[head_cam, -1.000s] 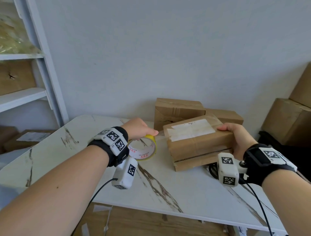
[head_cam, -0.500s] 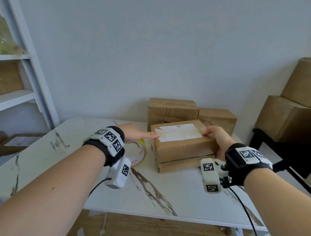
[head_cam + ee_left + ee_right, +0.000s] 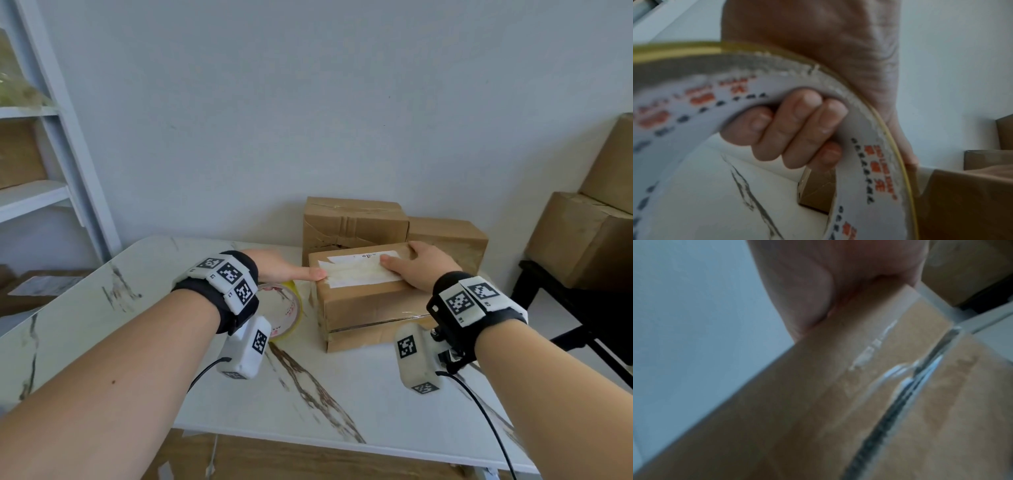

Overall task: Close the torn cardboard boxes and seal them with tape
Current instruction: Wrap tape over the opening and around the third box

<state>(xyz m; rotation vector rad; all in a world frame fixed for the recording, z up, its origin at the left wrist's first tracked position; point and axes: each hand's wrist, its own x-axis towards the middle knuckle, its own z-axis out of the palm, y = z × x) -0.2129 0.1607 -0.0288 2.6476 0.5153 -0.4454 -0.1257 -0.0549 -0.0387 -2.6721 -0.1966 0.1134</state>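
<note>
A brown cardboard box (image 3: 370, 305) with a white label taped over on top sits on a flatter box (image 3: 363, 339) on the marble table (image 3: 137, 308). My left hand (image 3: 301, 273) holds the yellow-edged tape roll (image 3: 289, 308) beside the box's left end. Its fingers (image 3: 797, 129) curl through the roll's printed core (image 3: 869, 162), and one straight digit touches the box's top left edge. My right hand (image 3: 416, 265) lies flat on the box top at its right end, thumb on the label. The blurred right wrist view shows the palm (image 3: 807, 288) resting on the box (image 3: 818, 402).
Two more cardboard boxes (image 3: 352, 222) (image 3: 448, 236) stand behind against the wall. Large boxes (image 3: 582, 236) sit on a black stand to the right. A white shelf unit (image 3: 34, 195) is at the left. The table's front edge runs close to my forearms.
My right hand slid from the box's right side onto its top. My left hand, still holding the roll, reached the box's left top edge.
</note>
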